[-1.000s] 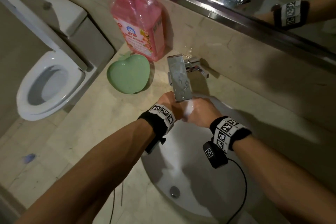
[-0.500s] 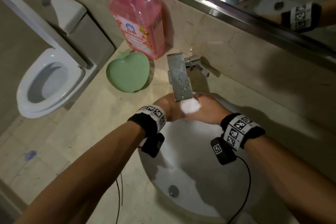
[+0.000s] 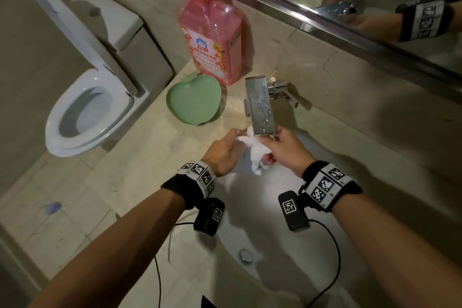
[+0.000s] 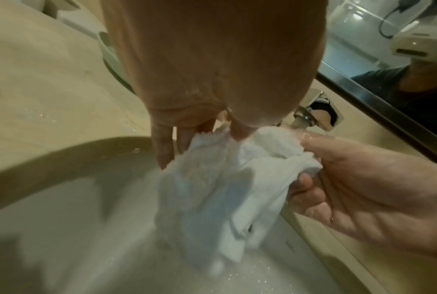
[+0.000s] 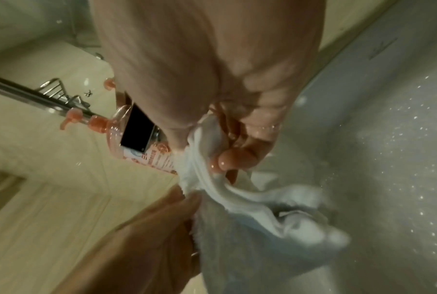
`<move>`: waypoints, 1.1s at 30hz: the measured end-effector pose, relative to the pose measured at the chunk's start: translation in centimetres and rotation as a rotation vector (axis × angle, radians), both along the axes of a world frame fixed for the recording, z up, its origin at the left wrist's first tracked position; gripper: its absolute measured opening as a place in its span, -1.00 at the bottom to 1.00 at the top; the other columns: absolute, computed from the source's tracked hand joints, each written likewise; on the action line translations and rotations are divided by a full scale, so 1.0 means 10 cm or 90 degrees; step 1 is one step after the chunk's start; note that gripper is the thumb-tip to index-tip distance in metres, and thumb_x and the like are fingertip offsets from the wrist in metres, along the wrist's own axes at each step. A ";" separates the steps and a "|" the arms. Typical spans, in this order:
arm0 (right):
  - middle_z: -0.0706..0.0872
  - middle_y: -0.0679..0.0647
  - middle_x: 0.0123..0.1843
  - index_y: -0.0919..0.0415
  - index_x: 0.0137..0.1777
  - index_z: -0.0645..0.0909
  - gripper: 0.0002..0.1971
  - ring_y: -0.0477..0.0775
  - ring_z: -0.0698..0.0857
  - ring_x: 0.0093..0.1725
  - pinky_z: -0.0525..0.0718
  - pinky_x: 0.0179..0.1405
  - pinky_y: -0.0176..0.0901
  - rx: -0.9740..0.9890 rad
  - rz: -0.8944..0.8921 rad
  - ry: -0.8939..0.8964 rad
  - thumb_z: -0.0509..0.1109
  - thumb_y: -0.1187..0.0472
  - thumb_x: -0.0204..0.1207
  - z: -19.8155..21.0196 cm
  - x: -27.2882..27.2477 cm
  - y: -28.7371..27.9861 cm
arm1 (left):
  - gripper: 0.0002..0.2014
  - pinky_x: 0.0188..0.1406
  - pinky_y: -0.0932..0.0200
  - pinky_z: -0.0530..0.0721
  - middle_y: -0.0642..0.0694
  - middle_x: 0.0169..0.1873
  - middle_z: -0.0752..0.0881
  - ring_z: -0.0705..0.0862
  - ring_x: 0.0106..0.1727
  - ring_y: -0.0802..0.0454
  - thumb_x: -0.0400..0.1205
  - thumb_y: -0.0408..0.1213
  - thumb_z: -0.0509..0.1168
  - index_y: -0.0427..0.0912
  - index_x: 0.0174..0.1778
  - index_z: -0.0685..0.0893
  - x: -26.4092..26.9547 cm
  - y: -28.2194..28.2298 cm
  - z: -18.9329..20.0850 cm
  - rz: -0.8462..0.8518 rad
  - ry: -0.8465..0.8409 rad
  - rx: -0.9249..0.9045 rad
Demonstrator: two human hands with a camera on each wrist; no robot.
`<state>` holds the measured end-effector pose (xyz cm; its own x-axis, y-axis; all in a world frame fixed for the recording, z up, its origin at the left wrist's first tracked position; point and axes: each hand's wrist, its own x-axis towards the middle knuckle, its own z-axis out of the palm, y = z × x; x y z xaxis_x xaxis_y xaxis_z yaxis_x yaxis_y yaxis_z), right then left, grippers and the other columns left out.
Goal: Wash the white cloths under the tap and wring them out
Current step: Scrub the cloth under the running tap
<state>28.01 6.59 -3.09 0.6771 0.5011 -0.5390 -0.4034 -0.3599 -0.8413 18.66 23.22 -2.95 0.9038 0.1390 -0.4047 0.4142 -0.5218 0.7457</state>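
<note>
White cloth (image 3: 255, 155) at frame centre, hanging below tap (image 3: 261, 107) over basin (image 3: 250, 207). Left hand (image 3: 222, 155) pinches upper edge; right hand (image 3: 285, 150) grasps bunched side. Spread likely exposes fabric to water. Wringing not yet done.

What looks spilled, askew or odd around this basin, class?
Only small things: water drops lie on the beige stone counter behind the square chrome tap, and a purple smudge marks the floor tiles. Both hands hold the white cloth normally.
</note>
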 end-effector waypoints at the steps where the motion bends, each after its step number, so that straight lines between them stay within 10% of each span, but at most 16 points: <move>1: 0.77 0.17 -0.25 0.11 0.10 0.65 -0.94 -0.01 0.63 -0.52 0.61 -0.59 -0.19 -0.010 -0.008 -0.019 0.43 0.25 0.68 0.00 -0.03 0.03 | -0.80 0.01 0.43 0.48 0.07 0.06 0.73 0.67 0.05 0.27 0.75 -0.18 0.16 0.14 0.26 0.54 0.00 -0.02 0.01 -0.008 -0.026 -0.017; 3: 0.75 0.07 -0.38 0.04 -0.03 0.68 -0.92 -0.06 0.61 -0.55 0.60 -0.62 -0.25 -0.031 -0.020 -0.050 0.43 0.24 0.68 -0.01 -0.05 0.05 | -0.92 -0.07 0.55 0.46 0.21 -0.08 0.69 0.64 -0.03 0.43 0.70 -0.13 0.27 0.18 0.05 0.55 0.02 -0.08 0.01 -0.022 -0.060 -0.012; 6: 0.77 0.01 -0.34 0.04 0.03 0.73 -0.95 -0.06 0.66 -0.44 0.61 -0.53 -0.28 -0.019 0.004 -0.042 0.44 0.18 0.68 -0.02 -0.02 -0.03 | -0.79 -0.05 0.07 0.57 -0.08 -0.13 0.67 0.65 -0.06 -0.10 0.76 -0.08 0.17 -0.15 -0.01 0.55 0.11 -0.10 -0.10 0.061 -0.042 0.008; 9: 0.88 -0.11 -0.12 0.01 0.13 0.75 -0.86 -0.15 0.81 -0.19 0.65 -0.35 -0.40 0.012 0.039 -0.028 0.48 0.23 0.64 -0.10 0.01 -0.19 | -0.60 0.01 -0.19 0.64 -0.22 -0.22 0.65 0.62 -0.16 -0.16 0.80 -0.03 0.08 -0.29 -0.14 0.56 0.20 -0.09 -0.15 0.158 -0.045 -0.067; 16: 0.84 0.04 0.11 0.00 0.28 0.69 -0.64 0.16 0.80 0.16 0.77 0.11 0.07 -0.051 -0.145 -0.015 0.52 -0.01 0.49 -0.31 0.09 -0.51 | -0.69 0.29 -0.13 0.62 -0.31 0.18 0.71 0.67 0.18 -0.23 0.81 -0.19 0.07 -0.28 0.26 0.61 0.44 -0.21 -0.17 0.184 0.024 -0.162; 21: 0.67 -0.16 0.01 -0.04 0.23 0.45 -0.64 -0.01 0.71 0.03 0.67 -0.06 -0.10 -0.219 -0.046 -0.210 0.53 0.03 0.55 -0.27 0.11 -0.58 | -0.74 -0.43 0.12 0.73 -0.17 -0.23 0.79 0.76 -0.33 -0.03 0.74 -0.27 0.06 -0.21 -0.02 0.67 0.46 -0.31 -0.05 0.252 0.106 -0.303; 24: 0.60 -0.14 0.05 -0.05 0.17 0.39 -0.63 -0.06 0.64 0.03 0.58 -0.14 -0.17 -0.212 0.014 -0.260 0.47 -0.13 0.54 -0.16 0.02 -0.49 | -0.81 -0.31 0.11 0.74 -0.17 -0.30 0.78 0.73 -0.34 -0.06 0.73 -0.39 0.16 -0.33 0.05 0.68 0.37 -0.31 0.02 0.260 0.091 -0.378; 29: 0.43 -0.01 0.36 -0.14 0.15 0.56 -0.34 0.08 0.38 0.45 0.49 0.41 0.17 -0.288 0.171 -0.302 0.41 -0.58 0.23 -0.01 -0.19 -0.24 | -0.79 -0.46 0.12 0.70 -0.21 -0.41 0.62 0.62 -0.45 -0.06 0.62 -0.43 0.40 -0.22 -0.29 0.53 0.24 -0.17 0.07 0.322 0.040 -0.427; 33: 0.42 0.04 0.35 -0.06 0.26 0.63 -0.42 0.10 0.34 0.45 0.45 0.43 0.07 -0.336 0.191 -0.390 0.38 -0.43 0.38 -0.01 -0.31 -0.06 | -0.67 -0.32 -0.10 0.77 -0.16 -0.47 0.65 0.68 -0.41 -0.12 0.39 -0.33 0.63 -0.17 -0.39 0.54 0.15 -0.15 0.05 0.336 0.008 -0.373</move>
<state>24.96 5.95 -3.16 0.8038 0.4916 -0.3352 0.2411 -0.7842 -0.5718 20.14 21.72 -2.49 0.7726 0.3097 -0.5543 0.5079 0.2225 0.8322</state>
